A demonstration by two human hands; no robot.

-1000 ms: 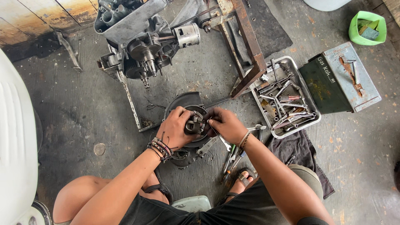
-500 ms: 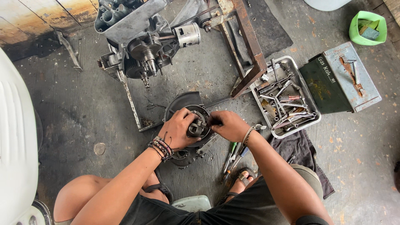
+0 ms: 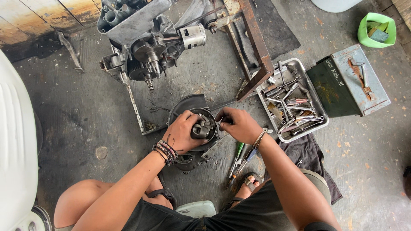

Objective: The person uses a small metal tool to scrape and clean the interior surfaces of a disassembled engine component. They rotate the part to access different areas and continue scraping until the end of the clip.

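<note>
On a stained concrete floor, an engine lies at 11 o'clock and a tool tray at 3 o'clock. The dark, greasy round part sits at centre. The left hand grips its rim; the right hand closes on its right edge.

Stained grey concrete floor carries everything. Round dark engine part lies on it, under both hands. Just right of grip: metal tray of tools; beyond it, green metal box; farther up-right, small green tub. Dark rag below tray. Screwdrivers just below grip. Engine block on rusty frame above grip.
</note>
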